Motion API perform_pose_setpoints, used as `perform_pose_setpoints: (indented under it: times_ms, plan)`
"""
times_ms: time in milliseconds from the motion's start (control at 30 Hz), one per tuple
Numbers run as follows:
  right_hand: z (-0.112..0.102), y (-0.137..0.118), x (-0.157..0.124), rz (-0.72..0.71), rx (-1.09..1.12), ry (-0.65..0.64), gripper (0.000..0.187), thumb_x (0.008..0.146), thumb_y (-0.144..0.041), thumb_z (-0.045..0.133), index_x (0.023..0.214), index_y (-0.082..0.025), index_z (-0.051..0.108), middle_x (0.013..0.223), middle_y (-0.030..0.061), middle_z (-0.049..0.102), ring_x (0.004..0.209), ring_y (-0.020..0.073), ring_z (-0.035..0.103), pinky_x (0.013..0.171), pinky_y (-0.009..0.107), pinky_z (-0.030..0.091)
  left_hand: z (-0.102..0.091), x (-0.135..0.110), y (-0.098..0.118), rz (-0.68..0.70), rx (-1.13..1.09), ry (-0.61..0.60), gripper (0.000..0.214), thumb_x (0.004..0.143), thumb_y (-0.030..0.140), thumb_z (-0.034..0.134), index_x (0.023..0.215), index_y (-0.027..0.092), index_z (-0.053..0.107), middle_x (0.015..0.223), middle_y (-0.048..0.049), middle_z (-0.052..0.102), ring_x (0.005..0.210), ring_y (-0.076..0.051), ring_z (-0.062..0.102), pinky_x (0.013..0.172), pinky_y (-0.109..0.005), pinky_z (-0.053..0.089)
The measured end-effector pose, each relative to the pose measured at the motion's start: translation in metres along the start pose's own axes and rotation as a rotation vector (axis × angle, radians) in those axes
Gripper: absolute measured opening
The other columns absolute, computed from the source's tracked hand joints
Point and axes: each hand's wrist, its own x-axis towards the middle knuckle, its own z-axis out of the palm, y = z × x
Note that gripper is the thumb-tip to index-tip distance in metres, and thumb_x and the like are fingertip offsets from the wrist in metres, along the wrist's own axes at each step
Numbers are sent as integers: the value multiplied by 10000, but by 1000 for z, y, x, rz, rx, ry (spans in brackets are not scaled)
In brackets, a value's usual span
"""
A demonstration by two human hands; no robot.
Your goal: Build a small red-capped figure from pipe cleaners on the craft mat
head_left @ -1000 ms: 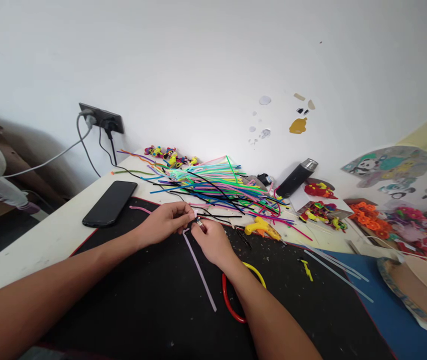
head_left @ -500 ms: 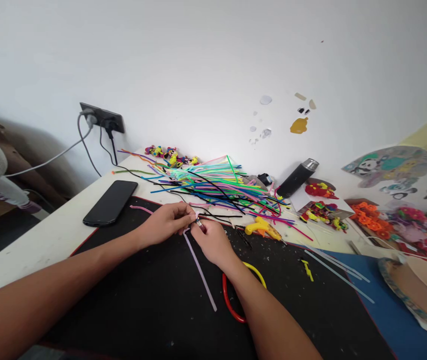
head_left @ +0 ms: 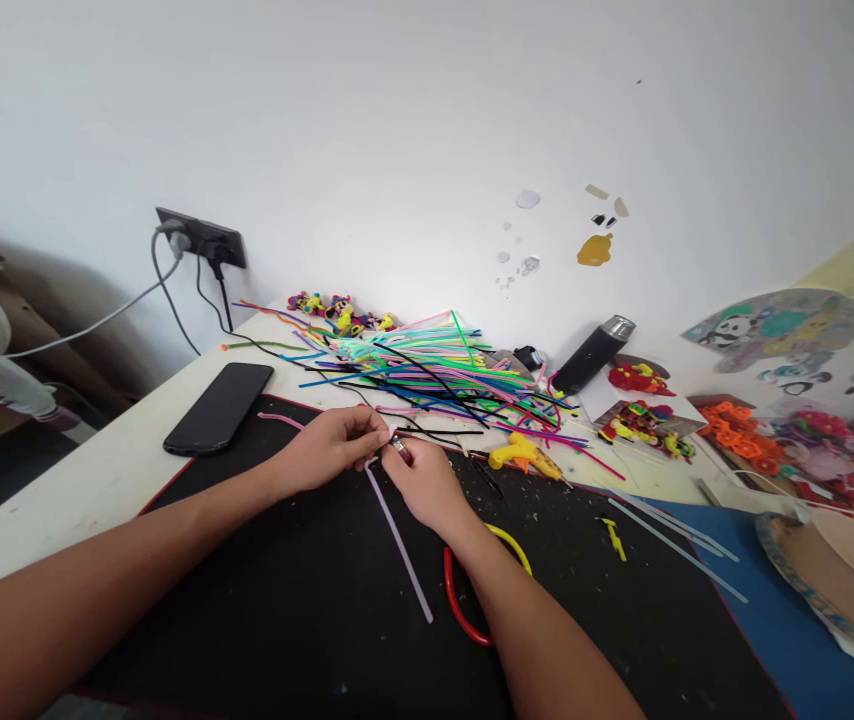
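My left hand and my right hand meet over the black mat, fingertips pinched together on the top end of a pale lilac pipe cleaner. The stem trails down and right across the mat from the pinch. A ring shows on a right finger. Just behind the hands lies a heap of coloured pipe cleaners. A red and yellow loop lies under my right forearm.
A black phone lies left of the mat. A yellow glue gun, a dark flask, small pipe-cleaner figures and orange flowers sit to the right. A cardboard tray is at the right edge. Cables run to a wall socket.
Almost nothing has moved; both hands stay pinched on the lilac pipe cleaner's end, with only slight finger shifts.
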Motion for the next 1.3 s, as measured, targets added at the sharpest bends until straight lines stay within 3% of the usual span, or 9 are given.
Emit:
perform_pose_setpoints:
  times_ms: [1000,1300]
  plan:
    - [-6,-2,0,1,-48,-5,373,942,-408,524,649,-211,404,598,-53,391,576,120,336,548,292,202,-8,-2,11,-27,156,-98,410,924,587,602,848,185,622,624,42,534,593,-134,472,584,-247,352]
    - [-9,1,0,22,-7,-6,436,945,-529,542,667,-212,430,621,-60,381,594,119,351,560,280,233,-11,0,11,-46,59,-9,432,879,603,661,834,174,639,601,40,550,558,-124,489,553,-241,357]
